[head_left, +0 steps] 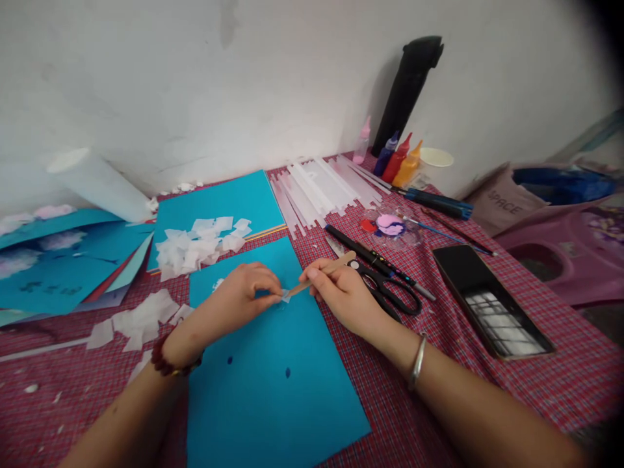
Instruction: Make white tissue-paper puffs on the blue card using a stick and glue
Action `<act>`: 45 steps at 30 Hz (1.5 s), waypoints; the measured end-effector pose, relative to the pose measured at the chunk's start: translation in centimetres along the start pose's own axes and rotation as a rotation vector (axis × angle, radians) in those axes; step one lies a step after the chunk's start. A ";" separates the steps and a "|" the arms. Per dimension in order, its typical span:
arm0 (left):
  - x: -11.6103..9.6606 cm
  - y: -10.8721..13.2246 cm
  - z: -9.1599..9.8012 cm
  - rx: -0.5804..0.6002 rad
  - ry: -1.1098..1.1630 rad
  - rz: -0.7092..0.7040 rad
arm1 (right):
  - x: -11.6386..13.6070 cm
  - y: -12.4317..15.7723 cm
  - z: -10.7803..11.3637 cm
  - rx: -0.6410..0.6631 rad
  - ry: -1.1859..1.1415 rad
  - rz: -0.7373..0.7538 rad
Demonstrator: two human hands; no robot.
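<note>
A blue sheet of card (273, 403) lies before me with two dark spots on it. Over its upper part, my left hand (246, 292) pinches a small piece of thin white paper (285, 296) between thumb and fingers. My right hand (338, 289) grips a wooden craft stick (336, 264) whose lower end meets that piece of paper. White bits (218, 284) sit on the card just behind my left hand. A heap of white paper squares (190, 250) rests on another blue sheet (219, 192) farther back. Black-handled scissors (390, 289) lie beside my right hand, partly covered.
White strips (319, 188) lie along the wall. Paint bottles (400, 162) and a palette (390, 225) stand at the back right, with pens (363, 250) and a phone (492, 302) closer. Painted cards (73, 260), a white roll (97, 182) and paper scraps (141, 318) are left.
</note>
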State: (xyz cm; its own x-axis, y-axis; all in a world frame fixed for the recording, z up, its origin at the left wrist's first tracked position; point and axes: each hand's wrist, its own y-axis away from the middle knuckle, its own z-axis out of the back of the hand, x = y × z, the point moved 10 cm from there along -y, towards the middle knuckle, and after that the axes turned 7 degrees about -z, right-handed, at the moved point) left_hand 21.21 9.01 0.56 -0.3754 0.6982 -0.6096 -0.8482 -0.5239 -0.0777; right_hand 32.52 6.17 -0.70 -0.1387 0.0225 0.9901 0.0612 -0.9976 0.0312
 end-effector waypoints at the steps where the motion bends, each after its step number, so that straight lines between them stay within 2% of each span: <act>1: 0.1 0.0 -0.1 0.002 -0.003 -0.001 | 0.1 0.0 0.0 -0.003 0.012 0.006; 13: 0.4 0.1 -0.3 0.035 -0.021 0.035 | -0.1 -0.4 -0.6 0.014 0.037 0.006; 19: 0.5 0.1 -0.1 0.038 -0.017 0.079 | -1.2 -0.7 -1.0 0.043 -0.025 -0.075; 23: 0.8 0.6 0.1 0.058 -0.014 0.113 | -1.6 -0.8 -1.0 0.037 -0.040 -0.121; 28: 0.0 1.4 0.3 0.103 -0.034 0.078 | -1.6 -0.9 -1.2 0.034 -0.023 -0.115; 35: -1.2 0.4 -0.6 0.053 -0.074 0.035 | -1.9 -1.0 -0.6 -0.005 -0.103 -0.137; 45: -0.3 0.5 -0.1 -0.003 -0.058 0.053 | -1.7 -0.8 -0.8 0.011 -0.058 -0.095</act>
State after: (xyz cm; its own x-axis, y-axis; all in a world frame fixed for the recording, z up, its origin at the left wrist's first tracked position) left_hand 20.92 8.48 0.67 -0.4411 0.6964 -0.5661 -0.8253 -0.5626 -0.0491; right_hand 31.93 6.92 -2.53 -0.0873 0.1209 0.9888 0.0615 -0.9901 0.1265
